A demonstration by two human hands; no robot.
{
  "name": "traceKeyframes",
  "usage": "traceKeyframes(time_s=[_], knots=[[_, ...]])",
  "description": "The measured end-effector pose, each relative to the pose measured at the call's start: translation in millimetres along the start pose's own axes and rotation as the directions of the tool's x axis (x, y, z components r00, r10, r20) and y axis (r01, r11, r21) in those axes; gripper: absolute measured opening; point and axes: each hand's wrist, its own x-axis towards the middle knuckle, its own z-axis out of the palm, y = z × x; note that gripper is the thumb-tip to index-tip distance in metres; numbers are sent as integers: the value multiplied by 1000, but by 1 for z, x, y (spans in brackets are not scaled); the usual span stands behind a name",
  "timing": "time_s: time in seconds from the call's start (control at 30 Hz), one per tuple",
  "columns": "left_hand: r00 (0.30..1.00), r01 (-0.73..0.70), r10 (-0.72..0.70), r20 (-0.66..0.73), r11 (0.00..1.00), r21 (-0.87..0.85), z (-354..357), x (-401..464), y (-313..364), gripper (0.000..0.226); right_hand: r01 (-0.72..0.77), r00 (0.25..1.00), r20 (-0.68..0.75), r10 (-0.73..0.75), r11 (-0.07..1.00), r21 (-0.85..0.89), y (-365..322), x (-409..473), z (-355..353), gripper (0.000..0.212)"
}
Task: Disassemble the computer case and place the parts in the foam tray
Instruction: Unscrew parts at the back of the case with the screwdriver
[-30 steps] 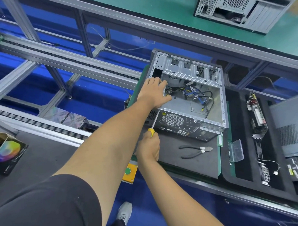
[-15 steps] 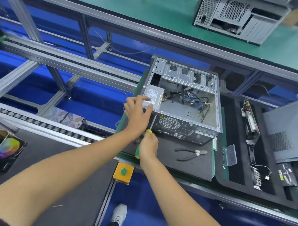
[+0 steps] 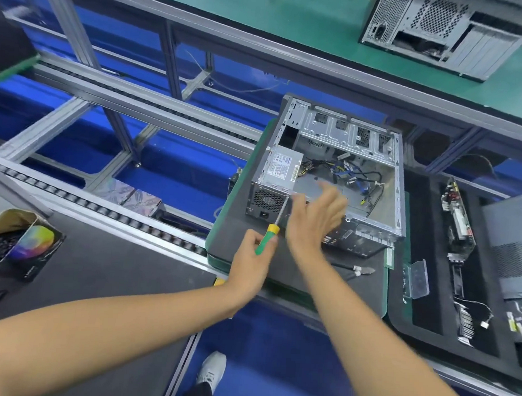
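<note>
The open silver computer case (image 3: 399,186) lies on a black mat (image 3: 237,235), with loose cables inside. Its power supply (image 3: 280,171) sits at the near left corner. My left hand (image 3: 251,258) grips a screwdriver (image 3: 267,238) by its green and yellow handle, and the shaft points up at the power supply's rear face. My right hand (image 3: 315,218) is blurred, with its fingers spread and nothing in them, over the case's near edge beside the power supply. The black foam tray (image 3: 429,295) lies to the right and holds removed parts.
Cutting pliers (image 3: 358,271) lie on the mat in front of the case. A clear plastic piece (image 3: 417,278), a circuit card (image 3: 457,218) and a grey side panel (image 3: 512,247) sit in the tray. A second case (image 3: 440,29) stands far back. A colourful box (image 3: 33,244) is at left.
The screwdriver has passed from my right hand to my left. My left hand left the power supply and dropped back; my right hand, now free, has risen toward the case interior.
</note>
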Motion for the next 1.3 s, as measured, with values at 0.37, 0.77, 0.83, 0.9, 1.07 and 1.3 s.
traceKeyframes(time_s=[0.37, 0.77, 0.83, 0.9, 1.07, 1.3], knots=[[996, 50, -23, -86, 944, 327, 12, -3, 5, 37, 292, 778, 621, -98, 931, -218, 15, 127, 73, 67], [933, 337, -237, 271, 841, -424, 15, 11, 1, 37, 317, 777, 614, -137, 928, -195, 19, 130, 75, 67], [913, 380, -233, 336, 787, -487, 21, 10, -3, 38, 326, 774, 618, -140, 924, -198, 18, 129, 74, 67], [889, 426, -216, 403, 713, -557, 20, 12, -9, 39, 326, 770, 622, -140, 925, -196, 17, 129, 73, 68], [887, 419, -174, 427, 690, -590, 9, 18, -16, 34, 328, 768, 626, -139, 924, -197, 16, 128, 71, 68], [992, 128, -121, 47, 964, -232, 4, 13, -2, 40, 355, 762, 631, -148, 910, -215, 14, 126, 67, 67]])
